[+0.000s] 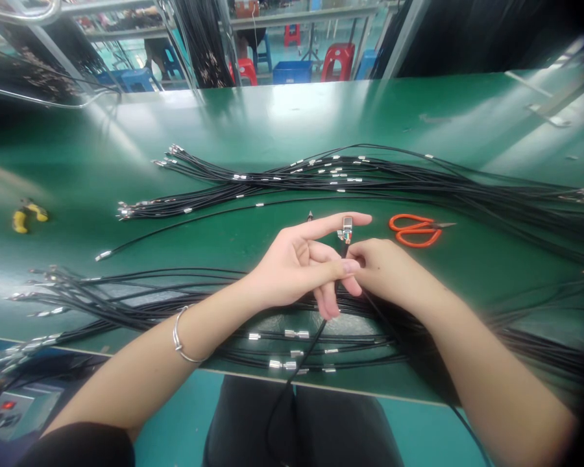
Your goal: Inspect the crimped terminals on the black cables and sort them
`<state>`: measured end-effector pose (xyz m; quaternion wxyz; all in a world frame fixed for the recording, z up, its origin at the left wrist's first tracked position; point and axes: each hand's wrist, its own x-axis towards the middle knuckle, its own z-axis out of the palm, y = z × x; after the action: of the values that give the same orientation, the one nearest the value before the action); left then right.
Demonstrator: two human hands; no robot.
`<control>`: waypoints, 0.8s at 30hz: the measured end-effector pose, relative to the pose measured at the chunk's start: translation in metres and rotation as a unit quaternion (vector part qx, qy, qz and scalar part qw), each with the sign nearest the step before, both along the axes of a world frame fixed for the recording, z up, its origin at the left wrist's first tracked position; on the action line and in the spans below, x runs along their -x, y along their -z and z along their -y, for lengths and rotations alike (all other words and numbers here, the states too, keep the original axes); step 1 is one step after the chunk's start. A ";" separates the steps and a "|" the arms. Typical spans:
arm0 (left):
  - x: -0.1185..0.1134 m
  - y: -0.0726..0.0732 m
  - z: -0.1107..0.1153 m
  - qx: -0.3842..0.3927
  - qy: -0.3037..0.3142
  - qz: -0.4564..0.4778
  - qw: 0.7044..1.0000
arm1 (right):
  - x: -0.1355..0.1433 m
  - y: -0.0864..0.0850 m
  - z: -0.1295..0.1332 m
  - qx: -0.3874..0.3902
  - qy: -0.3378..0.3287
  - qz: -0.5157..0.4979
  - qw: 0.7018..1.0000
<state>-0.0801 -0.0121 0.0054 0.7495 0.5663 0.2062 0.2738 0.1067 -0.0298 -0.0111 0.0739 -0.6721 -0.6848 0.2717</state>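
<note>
Near the middle of the view, my left hand (311,263) pinches a black cable between thumb and fingers, with its index finger stretched out behind the cable's end. A small metal connector (347,226) with coloured wires at its base stands upright on that end. My right hand (384,269) is closed beside the left fingertips, against the cable; its fingertips are mostly hidden. From the hands the black cable (316,337) hangs down over the table's front edge. A dark pointed tip (310,216) shows just behind my left hand.
Bundles of black cables (272,178) with metal ends lie across the green table (253,123), others under my forearms. Orange-handled scissors (415,231) lie right of my hands, yellow-handled pliers (28,214) far left. A grey box (19,410) with a red switch sits lower left.
</note>
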 end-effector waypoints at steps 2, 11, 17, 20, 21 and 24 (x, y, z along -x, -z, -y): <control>0.000 0.001 0.000 0.004 -0.008 -0.002 1.000 | 0.000 0.000 0.000 0.003 0.001 0.000 1.000; 0.000 0.001 -0.001 0.013 -0.016 -0.006 1.000 | 0.000 -0.001 0.000 -0.004 -0.002 -0.004 1.000; -0.001 0.006 -0.002 0.000 -0.059 -0.013 0.998 | -0.002 0.004 0.000 -0.011 -0.013 -0.009 1.000; -0.002 0.010 -0.012 0.004 -0.126 -0.030 0.992 | -0.003 0.007 -0.006 -0.055 -0.005 -0.023 0.998; -0.001 0.009 -0.018 -0.001 -0.147 -0.034 0.989 | -0.006 0.005 -0.009 -0.078 0.010 -0.027 0.997; 0.016 -0.007 -0.040 -0.060 -0.236 -0.031 0.969 | -0.029 -0.006 -0.013 -0.172 0.124 -0.047 0.976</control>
<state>-0.0962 0.0274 0.0126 0.6217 0.5536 0.3402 0.4373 0.1362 -0.0168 -0.0053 0.2536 -0.7158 -0.6280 0.1703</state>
